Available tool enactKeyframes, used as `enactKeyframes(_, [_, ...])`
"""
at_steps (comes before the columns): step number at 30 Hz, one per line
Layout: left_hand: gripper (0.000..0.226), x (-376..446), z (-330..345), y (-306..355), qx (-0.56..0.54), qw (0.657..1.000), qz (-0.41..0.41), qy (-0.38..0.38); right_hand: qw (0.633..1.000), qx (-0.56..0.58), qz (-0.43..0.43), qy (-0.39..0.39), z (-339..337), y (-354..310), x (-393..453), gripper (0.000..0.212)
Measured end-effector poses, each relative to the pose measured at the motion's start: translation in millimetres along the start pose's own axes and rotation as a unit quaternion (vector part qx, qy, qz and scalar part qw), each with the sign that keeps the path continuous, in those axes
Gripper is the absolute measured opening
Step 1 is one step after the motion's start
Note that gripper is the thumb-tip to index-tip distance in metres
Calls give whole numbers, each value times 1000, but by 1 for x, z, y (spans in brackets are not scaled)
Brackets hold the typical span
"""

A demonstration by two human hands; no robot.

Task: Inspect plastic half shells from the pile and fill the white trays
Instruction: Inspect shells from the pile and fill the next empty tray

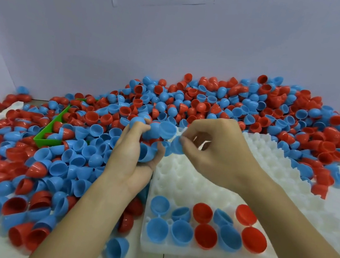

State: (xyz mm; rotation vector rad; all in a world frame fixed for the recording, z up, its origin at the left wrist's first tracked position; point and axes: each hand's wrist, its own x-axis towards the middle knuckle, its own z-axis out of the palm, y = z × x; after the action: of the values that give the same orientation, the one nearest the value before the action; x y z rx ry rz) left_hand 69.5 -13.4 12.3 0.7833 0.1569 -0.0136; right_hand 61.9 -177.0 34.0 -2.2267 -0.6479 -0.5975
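Both bare arms reach forward. The left hand is cupped, palm up, fingers curled tight. The right hand pinches with thumb and first fingers, just beside the left fingers.

Red and blue half shells — white tray — green bin, white wall.

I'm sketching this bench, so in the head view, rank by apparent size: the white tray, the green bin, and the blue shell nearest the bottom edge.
1. white tray
2. green bin, partly buried
3. blue shell, enlarged by nearness
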Motion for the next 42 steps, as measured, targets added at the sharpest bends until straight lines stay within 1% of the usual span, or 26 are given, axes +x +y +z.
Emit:
enactKeyframes(3, [12,1,-1,1,3,1000,2,9,993,36,116,-5,-12,16,-3,10])
enactKeyframes(5, [10,1,-2,0,7,1000,4,14,979,75,186,-22,-20,25,-7,28])
enactKeyframes(7, [9,2,-2,0,9,1000,5,17,970,102,218,-13,-27,33,-10,40])
enactKeyframes(8, [9,2,-2,0,11,1000,6,18,969,111,221,-6,-30,37,-10,39])
enactKeyframes(12, [10,1,-2,0,22,999,13,20,965,112,238,-4,-36,45,-12,23])
enactKeyframes(15, [10,0,-1,0,26,999,17,23,968,83,234,-25,-47,46,-14,4])
enactKeyframes(18, [8,1,-2,1,30,999,20,24,976,13,208,-57,-71,47,-18,6])
enactKeyframes(20, [7,1,-2,2,31,999,22,26,974,-48,194,-106,-89,46,-22,3])
enactKeyframes(23, [7,1,-2,3,29,999,24,32,952,-104,196,-210,-111,41,-38,2])
enactKeyframes(24, [8,1,-2,2,30,999,25,31,944,-120,200,-235,-116,39,-45,5])
enactKeyframes(26, [8,0,-2,1,34,999,25,29,928,-145,209,-272,-123,33,-58,9])
enactKeyframes(29, [10,0,-2,1,36,999,26,27,908,-162,221,-316,-122,22,-73,9])
enactKeyframes(31, [10,0,-2,1,42,998,29,26,897,-182,234,-327,-114,18,-80,11])
enactKeyframes(36, [5,1,-2,2,46,998,31,30,880,-232,258,-323,-96,15,-87,19])
enactKeyframes(42, [6,0,-2,2,49,998,34,30,876,-223,267,-333,-101,10,-84,25])
